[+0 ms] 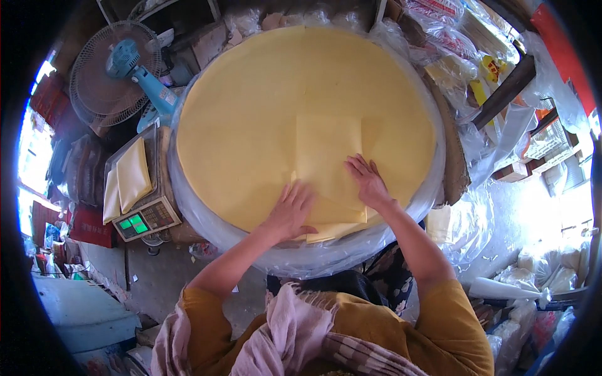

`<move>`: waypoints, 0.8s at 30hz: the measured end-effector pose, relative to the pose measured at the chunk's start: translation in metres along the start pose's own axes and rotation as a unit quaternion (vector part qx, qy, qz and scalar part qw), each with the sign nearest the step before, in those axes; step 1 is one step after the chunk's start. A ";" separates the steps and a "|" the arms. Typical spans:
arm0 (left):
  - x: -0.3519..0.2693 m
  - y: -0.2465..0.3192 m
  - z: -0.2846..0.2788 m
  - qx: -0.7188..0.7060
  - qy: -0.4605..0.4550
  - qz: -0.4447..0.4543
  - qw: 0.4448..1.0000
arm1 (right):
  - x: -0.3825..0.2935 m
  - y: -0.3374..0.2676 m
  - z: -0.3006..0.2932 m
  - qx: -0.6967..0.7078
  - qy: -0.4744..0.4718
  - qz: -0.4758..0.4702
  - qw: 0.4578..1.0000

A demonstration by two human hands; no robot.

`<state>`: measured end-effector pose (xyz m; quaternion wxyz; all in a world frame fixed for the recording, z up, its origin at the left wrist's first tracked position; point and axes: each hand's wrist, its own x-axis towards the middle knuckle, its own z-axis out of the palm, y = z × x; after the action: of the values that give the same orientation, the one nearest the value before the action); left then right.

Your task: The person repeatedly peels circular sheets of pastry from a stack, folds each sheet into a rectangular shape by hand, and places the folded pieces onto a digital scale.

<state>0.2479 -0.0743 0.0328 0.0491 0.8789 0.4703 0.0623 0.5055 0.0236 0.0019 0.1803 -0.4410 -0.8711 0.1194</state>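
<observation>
A large round yellow sheet (235, 108), thin and smooth, covers a round table in front of me. Its near part is folded into a rectangular flap (329, 141) with straight creases, and more folded layers (336, 229) lie at the near edge. My left hand (292, 207) rests at the left side of the folds, fingers spread and blurred, the thumb near the lower edge. On the right side of the flap, my right hand (369, 182) lies palm down with its fingers extended. Neither hand visibly grips anything. Whether more sheets lie beneath is hidden.
Clear plastic film (301, 263) hangs around the table rim. To the left, a digital scale (150, 214) bears folded yellow sheets (134, 174), with a blue fan (124, 58) behind it. Cardboard (454, 155) stands close on the right, beside plastic bags (442, 37).
</observation>
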 end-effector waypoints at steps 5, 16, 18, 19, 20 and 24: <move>-0.004 -0.017 0.008 0.063 0.002 0.042 0.997 | -0.003 0.023 -0.018 0.081 -0.077 -0.045 0.993; -0.036 0.003 -0.059 -0.288 0.067 -0.030 0.955 | -0.058 -0.010 -0.041 0.159 -0.044 -0.083 0.983; -0.034 -0.019 -0.040 -0.192 0.176 0.018 0.965 | -0.054 -0.007 -0.033 0.127 -0.023 -0.102 0.986; -0.025 -0.031 -0.023 -0.133 0.160 0.044 0.977 | -0.056 -0.003 -0.036 0.122 -0.022 -0.096 0.988; -0.020 -0.037 -0.009 -0.073 0.142 0.065 0.985 | -0.054 0.000 -0.038 0.155 -0.042 -0.065 0.985; -0.001 -0.042 0.022 -0.254 0.172 -0.122 0.944 | -0.037 0.003 -0.025 0.282 -0.005 0.103 0.954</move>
<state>0.2159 -0.0524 0.0049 0.1967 0.7492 0.5435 0.3234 0.5386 -0.0030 0.0157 0.2800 -0.4590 -0.7525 0.3804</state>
